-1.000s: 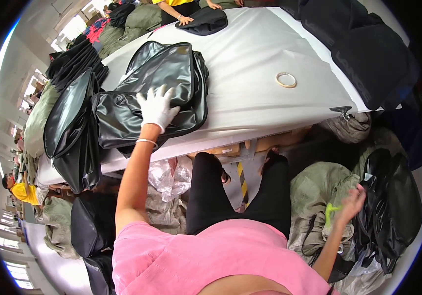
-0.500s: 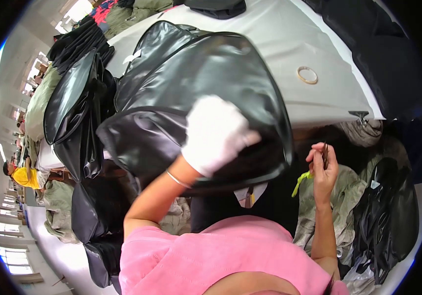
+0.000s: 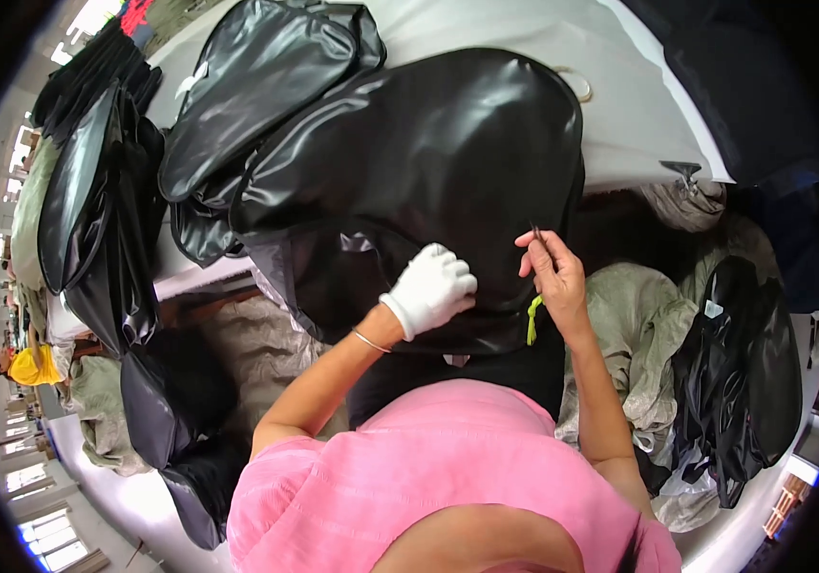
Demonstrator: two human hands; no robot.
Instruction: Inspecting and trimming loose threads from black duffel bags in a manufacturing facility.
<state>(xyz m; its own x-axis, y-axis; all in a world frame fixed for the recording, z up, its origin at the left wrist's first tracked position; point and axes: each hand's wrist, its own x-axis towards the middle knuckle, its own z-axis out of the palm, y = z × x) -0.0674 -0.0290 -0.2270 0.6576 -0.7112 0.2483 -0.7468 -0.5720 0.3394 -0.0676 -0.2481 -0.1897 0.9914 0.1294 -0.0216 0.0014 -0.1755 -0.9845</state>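
Observation:
A large glossy black bag (image 3: 447, 153) with a rounded, piped edge lies over the table's near edge and reaches down to my lap. My left hand (image 3: 433, 291), in a white glove, rests at its near part with the fingers curled closed on the black material. Bare, my right hand (image 3: 554, 272) is by the bag's right edge. Its fingers close around small dark thread snips (image 3: 540, 239), pointed tip up, with a yellow-green ribbon (image 3: 532, 320) hanging below. Behind and left of this bag lies another glossy black bag (image 3: 256, 95) with a white tag.
A cream ring (image 3: 576, 84) lies on the white tabletop (image 3: 638, 124), partly behind the bag. A black clip (image 3: 681, 170) sits at the table edge. More black bags (image 3: 94, 210) stand at left. Grey-green cloth (image 3: 634, 334) and black pieces (image 3: 744, 372) are at right.
The front bag has been turned and lies flatter, separated from the one behind, which has shifted left. My left hand has moved down; my right hand has come left to the bag.

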